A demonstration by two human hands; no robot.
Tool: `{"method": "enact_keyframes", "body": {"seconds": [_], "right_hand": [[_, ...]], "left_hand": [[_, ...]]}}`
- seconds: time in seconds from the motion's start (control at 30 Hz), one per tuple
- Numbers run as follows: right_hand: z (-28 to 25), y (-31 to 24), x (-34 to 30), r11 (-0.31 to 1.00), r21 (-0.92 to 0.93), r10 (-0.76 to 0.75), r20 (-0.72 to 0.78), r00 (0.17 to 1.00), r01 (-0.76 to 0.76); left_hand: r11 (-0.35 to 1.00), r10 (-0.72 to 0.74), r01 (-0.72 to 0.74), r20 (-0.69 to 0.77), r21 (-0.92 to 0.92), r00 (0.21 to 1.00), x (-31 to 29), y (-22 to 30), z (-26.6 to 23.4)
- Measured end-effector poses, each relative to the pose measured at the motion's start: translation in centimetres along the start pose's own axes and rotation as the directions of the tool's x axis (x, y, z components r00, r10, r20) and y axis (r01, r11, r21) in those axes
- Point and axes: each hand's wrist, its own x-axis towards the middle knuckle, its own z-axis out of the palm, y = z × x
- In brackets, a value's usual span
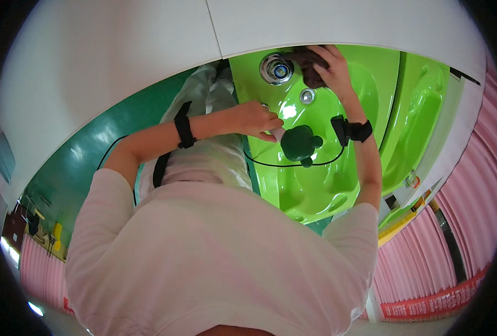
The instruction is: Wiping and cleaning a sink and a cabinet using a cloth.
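My left hand (258,121) is closed around the short pale handle of a dark green bear-head-shaped thing with rounded ears (297,143), held above the bright green basin (343,168). Whether it is a shower head I cannot tell. At the far side of the basin, my right hand (331,64) grips a crumpled dark brown cloth (311,68). This cloth lies against the basin surface, beside a round chrome fitting (277,69). Just below the cloth is a small round chrome drain (307,96). Some fingers of my right hand are hidden at the picture's upper rim.
A black cable (293,166) runs from my right wrist strap (351,130) across the basin. A second green basin section (413,134) adjoins on the right. Green floor (100,148) spreads at left, and pink pleated curtains (416,260) hang at lower right.
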Motion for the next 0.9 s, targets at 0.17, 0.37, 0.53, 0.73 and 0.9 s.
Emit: {"method": "enact_keyframes", "body": {"seconds": [0.17,0.37,0.53,0.73,0.9], "right_hand": [[3.3,-3.8,2.5,0.711,-0.401,-0.506,0.280,0.816,0.578],[5.3,-4.7,4.8,0.876,-0.235,-0.235,0.552,0.800,0.420],[3.4,1.1,2.6,0.925,-0.293,-0.157,0.279,0.947,0.240],[2.8,4.3,-2.4,0.857,-0.497,0.060,-0.173,0.983,-0.140],[7.8,0.5,-7.5,0.950,-0.297,0.018,-0.260,0.965,-0.097]], "left_hand": [[1.000,0.003,-0.003,-0.002,-0.005,1.000,0.2,0.4,-0.2],[1.000,-0.012,0.013,-0.028,0.018,1.000,-0.1,0.4,0.3],[1.000,-0.021,0.021,0.014,-0.004,1.000,-0.1,0.5,0.2],[1.000,-0.007,0.007,0.018,-0.002,1.000,-0.2,0.2,0.2],[1.000,0.004,-0.005,0.017,0.017,1.000,0.0,0.3,0.1]]}}
